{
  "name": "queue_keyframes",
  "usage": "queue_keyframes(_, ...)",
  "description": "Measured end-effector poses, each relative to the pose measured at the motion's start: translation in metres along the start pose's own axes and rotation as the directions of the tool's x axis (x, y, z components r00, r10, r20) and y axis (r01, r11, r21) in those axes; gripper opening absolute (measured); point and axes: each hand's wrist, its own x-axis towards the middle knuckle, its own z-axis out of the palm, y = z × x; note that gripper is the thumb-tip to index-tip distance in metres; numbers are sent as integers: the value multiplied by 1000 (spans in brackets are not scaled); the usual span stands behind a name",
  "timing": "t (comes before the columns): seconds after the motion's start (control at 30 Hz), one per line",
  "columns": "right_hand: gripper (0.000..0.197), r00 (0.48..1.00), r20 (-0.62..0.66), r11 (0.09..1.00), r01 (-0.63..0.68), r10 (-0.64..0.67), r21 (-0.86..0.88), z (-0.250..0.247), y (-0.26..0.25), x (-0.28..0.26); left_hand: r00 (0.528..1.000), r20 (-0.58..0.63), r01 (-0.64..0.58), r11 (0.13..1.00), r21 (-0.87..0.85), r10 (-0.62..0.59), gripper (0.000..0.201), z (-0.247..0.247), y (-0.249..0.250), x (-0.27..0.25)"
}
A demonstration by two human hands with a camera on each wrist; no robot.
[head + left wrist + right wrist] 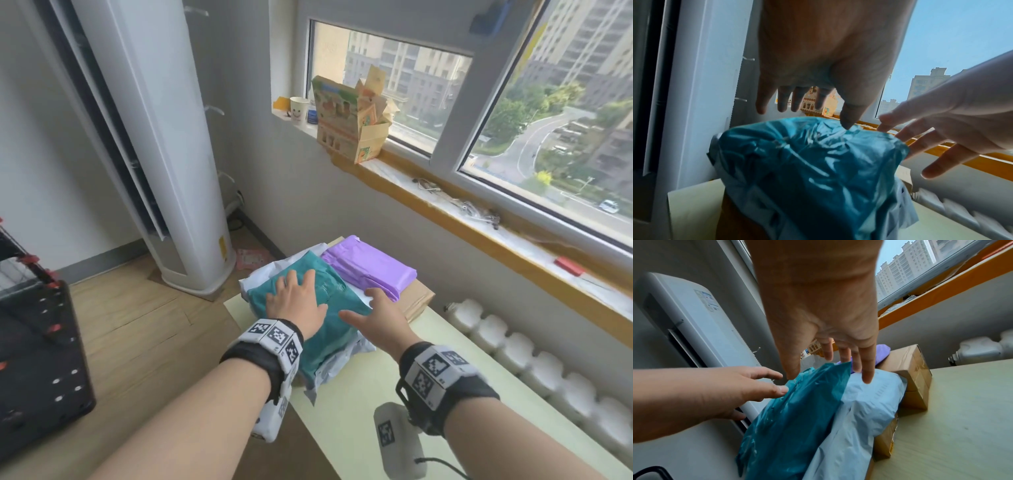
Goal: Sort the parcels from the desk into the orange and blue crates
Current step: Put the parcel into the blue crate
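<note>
A teal plastic parcel (318, 339) lies on top of a pale grey-white parcel (346, 356) at the desk's far left corner. My left hand (305, 294) is spread flat over the teal parcel (818, 170); in the left wrist view the thumb tip touches its wrinkled top. My right hand (363, 308), fingers straight and apart, hovers at the teal parcel's right edge, above the pale parcel (859, 410). A purple parcel (370, 270) rests on a brown cardboard box (418, 298) just behind. Neither hand grips anything. No orange or blue crate shows in any view.
The pale green desk (445, 394) runs along a white radiator (531, 359) under the window sill (479, 222). A tall white air conditioner (164, 154) stands left of the pile. A black perforated rack (37, 359) sits on the wooden floor at the far left.
</note>
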Motion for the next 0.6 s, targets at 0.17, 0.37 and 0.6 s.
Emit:
queue_keyframes(0.17, 72, 998, 38, 999, -42, 42, -12, 7, 1, 9, 1000, -26, -9, 1000, -15, 9, 65, 14, -7, 8)
queue_keyframes(0.37, 39, 991, 84, 990, -107, 100, 86, 11, 5, 17, 995, -99, 4, 1000, -28, -7, 66, 18, -9, 12)
queue_keyframes(0.6, 21, 968, 192, 915, -222, 165, 337, 7, 5, 14, 988, -156, -30, 998, -55, 21, 61, 11, -1, 7)
